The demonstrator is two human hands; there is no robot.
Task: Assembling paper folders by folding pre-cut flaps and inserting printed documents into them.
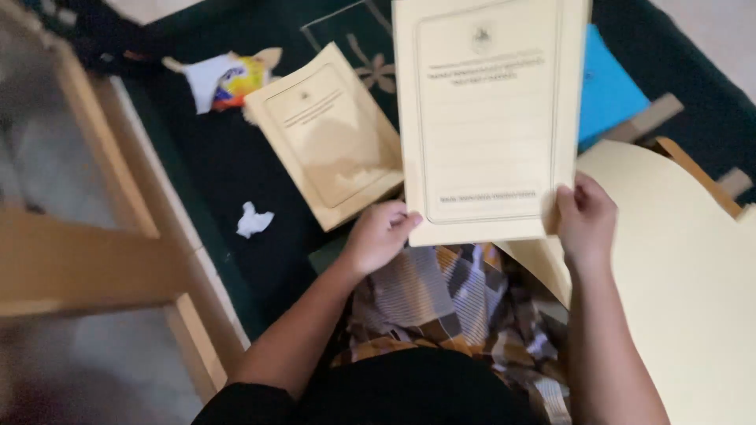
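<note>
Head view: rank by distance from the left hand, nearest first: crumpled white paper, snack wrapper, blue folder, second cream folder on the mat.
From the left hand:
1. Second cream folder, just above the hand, lying on the mat.
2. Crumpled white paper, to its left on the mat.
3. Snack wrapper, up and left, and blue folder, up and right behind the held folder: too close to call.

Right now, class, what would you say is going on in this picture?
A person seated on a dark green carpet holds up a cream paper folder with both hands: the left hand and the right hand each grip its lower edge. A second cream folder lies flat on the carpet beside it, with a blue sheet behind and a crumpled white paper nearby. A wooden frame stands to the left.
</note>
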